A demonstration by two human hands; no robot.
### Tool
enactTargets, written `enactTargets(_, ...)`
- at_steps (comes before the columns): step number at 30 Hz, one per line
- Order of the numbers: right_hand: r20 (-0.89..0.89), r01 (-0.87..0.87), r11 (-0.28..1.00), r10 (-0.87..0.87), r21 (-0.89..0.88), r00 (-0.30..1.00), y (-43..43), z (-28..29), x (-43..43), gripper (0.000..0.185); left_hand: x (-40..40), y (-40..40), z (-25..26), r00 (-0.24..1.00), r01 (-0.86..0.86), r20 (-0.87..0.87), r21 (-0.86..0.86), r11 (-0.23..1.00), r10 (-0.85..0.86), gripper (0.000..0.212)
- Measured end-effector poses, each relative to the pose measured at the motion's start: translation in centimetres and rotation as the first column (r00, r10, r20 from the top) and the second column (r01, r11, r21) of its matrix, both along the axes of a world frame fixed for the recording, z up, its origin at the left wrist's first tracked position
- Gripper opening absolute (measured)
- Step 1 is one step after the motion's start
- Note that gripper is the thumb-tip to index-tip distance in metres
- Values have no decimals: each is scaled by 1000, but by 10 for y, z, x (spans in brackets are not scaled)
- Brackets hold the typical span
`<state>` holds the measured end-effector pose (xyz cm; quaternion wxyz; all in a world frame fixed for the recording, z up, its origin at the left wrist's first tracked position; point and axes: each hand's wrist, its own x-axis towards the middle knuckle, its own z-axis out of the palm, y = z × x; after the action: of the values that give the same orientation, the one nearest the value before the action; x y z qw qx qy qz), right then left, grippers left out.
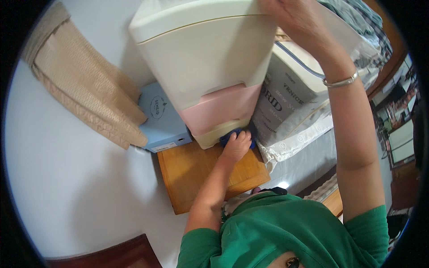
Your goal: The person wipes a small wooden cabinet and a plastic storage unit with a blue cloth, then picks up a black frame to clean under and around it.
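My left hand (237,144) presses a dark blue cloth (227,136) onto a wooden stand (191,171), against the foot of a plastic drawer unit (207,60). The unit has a white top, a cream upper drawer, a pink drawer (224,105) below it and a pale yellow one (209,135) at the bottom. Its drawers are closed. At the upper right corner of the unit, my right hand (288,13) lies against the top edge; the picture's rim cuts off its fingers. A silver bangle (342,80) circles that wrist.
Left of the unit stands a blue cardboard box (164,117), beneath a beige curtain (90,83) by the white wall. A grey printed fabric storage box (285,100) on white cloth (291,140) stands close on the right. Folded clothes (358,20) lie farther back. Dark red wooden furniture (114,253) shows at lower left.
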<state>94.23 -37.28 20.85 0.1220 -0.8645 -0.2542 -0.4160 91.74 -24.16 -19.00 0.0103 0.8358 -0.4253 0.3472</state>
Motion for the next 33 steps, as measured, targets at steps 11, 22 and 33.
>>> enactTargets(11, -20, 35, 999, -35, 4, 999, -20, -14, 13, 34, -61, 114, 8, 523, -837, -768, -381, 392, 370, 34)
enactTargets(22, -29, 109, 992, -107, 67, 994, -6, -12, 7, 28, 34, 114, 94, 704, -617, -428, -763, -190, -567, 35)
enactTargets(33, -64, 119, 991, -115, 62, 991, 3, -9, -3, 25, 257, 154, 131, 682, -543, -392, -837, -69, -617, 44)
